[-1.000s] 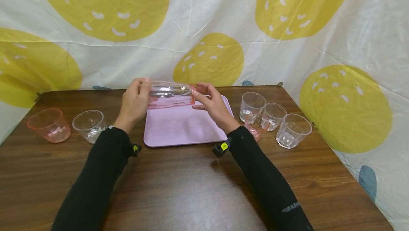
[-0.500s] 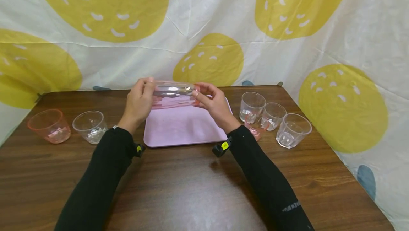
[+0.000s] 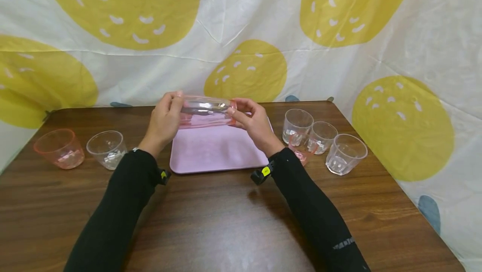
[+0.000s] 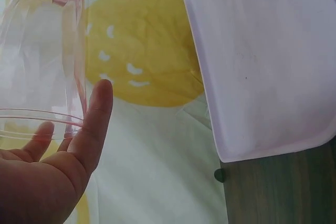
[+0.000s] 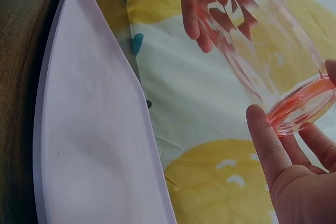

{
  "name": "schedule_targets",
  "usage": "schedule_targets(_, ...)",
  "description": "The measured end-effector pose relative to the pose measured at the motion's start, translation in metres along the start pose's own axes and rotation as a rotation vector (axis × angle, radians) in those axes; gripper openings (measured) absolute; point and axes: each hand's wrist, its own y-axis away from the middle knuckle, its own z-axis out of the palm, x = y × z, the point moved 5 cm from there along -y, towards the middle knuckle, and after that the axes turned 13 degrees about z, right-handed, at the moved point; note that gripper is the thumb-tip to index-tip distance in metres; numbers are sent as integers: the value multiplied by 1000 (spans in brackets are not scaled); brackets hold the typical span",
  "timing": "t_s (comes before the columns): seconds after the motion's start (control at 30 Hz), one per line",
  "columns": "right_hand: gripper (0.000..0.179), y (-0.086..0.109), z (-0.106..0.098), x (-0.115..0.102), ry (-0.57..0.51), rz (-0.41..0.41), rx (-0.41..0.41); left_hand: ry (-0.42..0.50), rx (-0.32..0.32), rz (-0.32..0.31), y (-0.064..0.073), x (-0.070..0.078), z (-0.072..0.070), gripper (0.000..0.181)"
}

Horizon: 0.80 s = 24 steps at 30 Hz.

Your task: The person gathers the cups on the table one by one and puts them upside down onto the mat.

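Observation:
In the head view a tall, clear pink-tinted tumbler (image 3: 205,111) lies sideways in the air between both hands, over the far part of a lilac tray (image 3: 211,152). My left hand (image 3: 162,117) grips its wide rim end; two rim lines show there in the left wrist view, where the tumbler (image 4: 42,61) is cut off by the frame edge. The right hand (image 3: 257,122) pinches the narrower end. That end has a thick coral-pink base in the right wrist view, with fingertips (image 5: 256,113) around it. Whether another cup is nested inside, I cannot tell.
Left on the brown table (image 3: 222,213) stand a pink glass (image 3: 67,155) and a clear glass (image 3: 109,150). Near the right forearm are three clear glasses, one at the outer edge (image 3: 340,159), and a pink glass (image 3: 301,157) partly behind the sleeve. Patterned cloth (image 3: 241,21) hangs behind.
The left hand and the tumbler have shifted slightly to the right, bringing the base deeper into the right hand's fingers. In the last half second almost nothing has moved.

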Motion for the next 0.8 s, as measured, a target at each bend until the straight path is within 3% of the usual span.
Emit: schedule_targets(0.8,39,-2,-2,-3,9,-8,7,-62,-26,35,-1,1,-1,68)
